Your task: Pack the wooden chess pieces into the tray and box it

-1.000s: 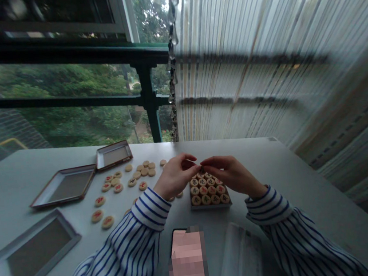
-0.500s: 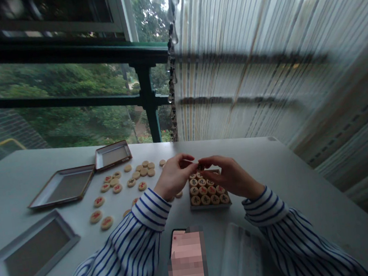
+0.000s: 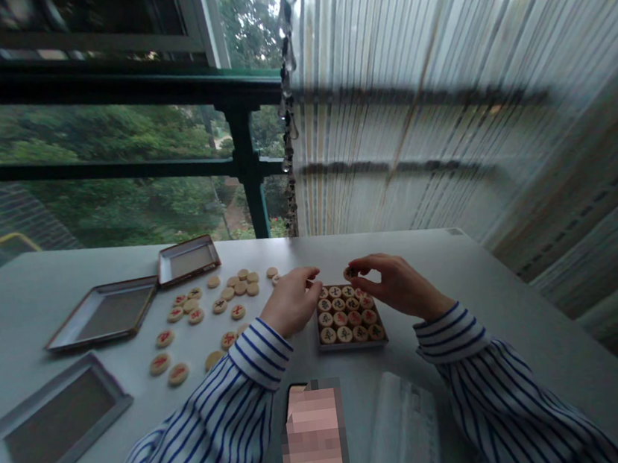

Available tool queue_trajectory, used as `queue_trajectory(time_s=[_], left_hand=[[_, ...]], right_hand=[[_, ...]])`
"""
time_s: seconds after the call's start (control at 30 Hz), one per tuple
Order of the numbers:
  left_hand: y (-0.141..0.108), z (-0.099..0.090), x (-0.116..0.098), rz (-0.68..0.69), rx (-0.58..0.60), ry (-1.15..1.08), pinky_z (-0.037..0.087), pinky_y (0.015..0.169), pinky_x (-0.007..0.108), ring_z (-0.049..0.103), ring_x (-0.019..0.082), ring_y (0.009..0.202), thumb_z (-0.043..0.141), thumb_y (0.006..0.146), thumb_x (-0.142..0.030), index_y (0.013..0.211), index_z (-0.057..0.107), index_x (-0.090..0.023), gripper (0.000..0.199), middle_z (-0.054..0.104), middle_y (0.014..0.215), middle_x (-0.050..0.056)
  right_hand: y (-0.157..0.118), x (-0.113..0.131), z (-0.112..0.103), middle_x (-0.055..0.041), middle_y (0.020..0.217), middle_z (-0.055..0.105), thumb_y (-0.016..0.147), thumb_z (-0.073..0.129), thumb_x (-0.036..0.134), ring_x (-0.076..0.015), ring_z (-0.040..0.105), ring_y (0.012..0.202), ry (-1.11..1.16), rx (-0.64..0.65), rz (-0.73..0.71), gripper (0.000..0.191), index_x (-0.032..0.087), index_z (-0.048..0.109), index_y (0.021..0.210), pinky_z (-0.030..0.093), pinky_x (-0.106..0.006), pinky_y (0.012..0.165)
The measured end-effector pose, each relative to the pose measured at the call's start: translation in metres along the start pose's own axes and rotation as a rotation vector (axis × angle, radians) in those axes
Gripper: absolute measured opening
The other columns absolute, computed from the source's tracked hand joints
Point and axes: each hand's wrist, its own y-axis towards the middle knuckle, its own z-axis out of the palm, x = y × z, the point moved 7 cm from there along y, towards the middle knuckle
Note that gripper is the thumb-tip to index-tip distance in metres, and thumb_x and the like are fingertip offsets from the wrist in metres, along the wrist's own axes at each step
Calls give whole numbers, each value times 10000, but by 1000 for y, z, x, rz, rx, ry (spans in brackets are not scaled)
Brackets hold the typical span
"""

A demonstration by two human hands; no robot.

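Between the thumb and fingers of my right hand (image 3: 397, 284) is a round wooden Chinese chess piece (image 3: 351, 273), tilted above the far edge of a small box (image 3: 353, 345). Rows of pieces (image 3: 356, 317) with black or red characters lie face up inside that box. My left hand (image 3: 295, 301) hovers at the box's left side, its thumb and fingertips a little apart and nothing visible between them. Left of it, loose pieces (image 3: 195, 316) are scattered on the white table (image 3: 265, 240), some with characters up and some plain.
Two shallow brown-rimmed trays (image 3: 108, 312) (image 3: 189, 261) stand at the back left, and a larger grey tray (image 3: 57, 428) lies at the near left. A phone (image 3: 312, 441) with a blurred screen and a clear plastic case (image 3: 404, 430) lie in front. A string curtain (image 3: 381, 87) hangs behind.
My hands have drawn apart. The chess piece that was between both hands is now in my right hand alone, slightly farther right, and more of the box shows.
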Motion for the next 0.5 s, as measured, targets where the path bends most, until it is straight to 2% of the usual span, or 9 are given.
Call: queue_trajectory(time_s=[0.3, 0.5], left_hand=[[-1, 16, 8, 50, 103, 210, 435, 796, 321, 588, 210, 911, 378, 800, -204, 911, 626, -127, 283, 650, 950, 122], [-2, 24, 10, 52, 206, 218, 434, 715, 298, 599, 202, 823, 334, 823, -208, 794, 623, -138, 299, 660, 856, 112]], right_hand=[[-5, -28, 11, -44, 797, 657, 781, 501, 317, -153, 579, 708, -155, 138, 37, 221, 197, 634, 911, 431, -261, 641], [-7, -38, 17, -38, 798, 656, 771, 503, 339, -163, 584, 716, -259, 211, 59, 212, 222, 640, 882, 410, -261, 624]])
